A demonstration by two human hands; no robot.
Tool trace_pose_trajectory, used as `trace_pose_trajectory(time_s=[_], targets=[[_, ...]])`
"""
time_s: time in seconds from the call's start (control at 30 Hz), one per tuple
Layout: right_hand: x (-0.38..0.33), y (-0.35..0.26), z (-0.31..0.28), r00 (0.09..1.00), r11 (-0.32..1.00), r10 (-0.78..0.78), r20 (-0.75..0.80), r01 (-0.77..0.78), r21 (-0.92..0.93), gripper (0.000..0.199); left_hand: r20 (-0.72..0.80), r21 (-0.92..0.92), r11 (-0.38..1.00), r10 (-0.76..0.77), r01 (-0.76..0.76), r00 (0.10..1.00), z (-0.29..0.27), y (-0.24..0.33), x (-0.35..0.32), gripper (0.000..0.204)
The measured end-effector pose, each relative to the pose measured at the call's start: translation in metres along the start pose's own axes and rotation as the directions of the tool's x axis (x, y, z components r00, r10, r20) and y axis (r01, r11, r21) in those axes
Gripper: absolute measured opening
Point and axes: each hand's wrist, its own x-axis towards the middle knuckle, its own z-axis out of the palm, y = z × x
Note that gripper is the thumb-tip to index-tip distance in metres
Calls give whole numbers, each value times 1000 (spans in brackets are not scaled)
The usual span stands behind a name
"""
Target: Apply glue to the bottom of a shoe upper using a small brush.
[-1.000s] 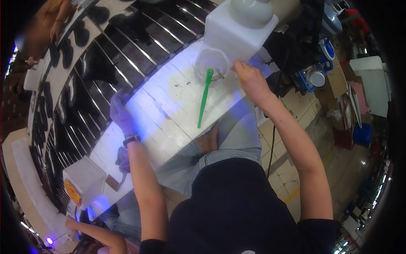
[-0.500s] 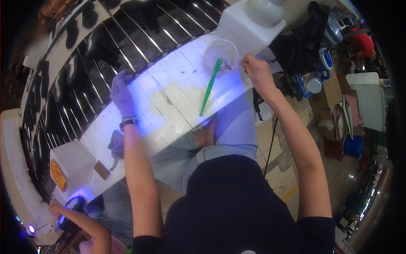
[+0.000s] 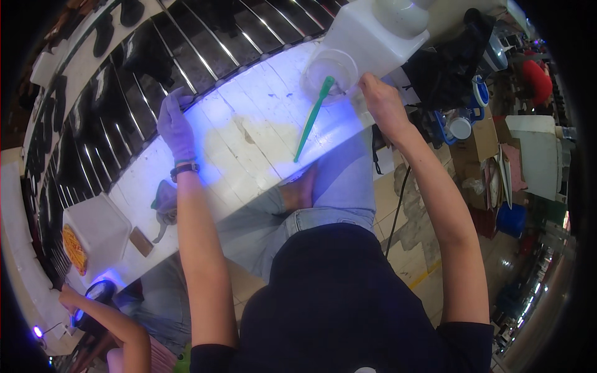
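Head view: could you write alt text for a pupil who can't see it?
A person's gloved left hand is beside metal bars carrying black shoes, and the bare right hand is beside a clear cup. In the picture, a green stick slants from the cup across a white bench.

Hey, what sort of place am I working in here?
Probably a shoe workshop or factory: flat black sole-shaped pieces stand out beyond shiny black shoe-like items among straight silver metal bars, next to a long white plank workbench.
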Motion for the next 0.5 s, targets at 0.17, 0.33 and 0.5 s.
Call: trace_pose_trajectory(time_s=[0.17,0.33,0.5], targets=[[-11,-10,-2,954,908,297,41,-296,296,9,1,-37,999,-18,18,1000,1,-1,1,39],[-18,-25,18,841,723,529,-113,-377,580,13,4,-27,999,-27,27,1000,0,-1,1,39],[-16,-34,25,792,716,589,-159,-422,556,13,1,17,1000,17,-17,1000,-2,-3,1,39]])
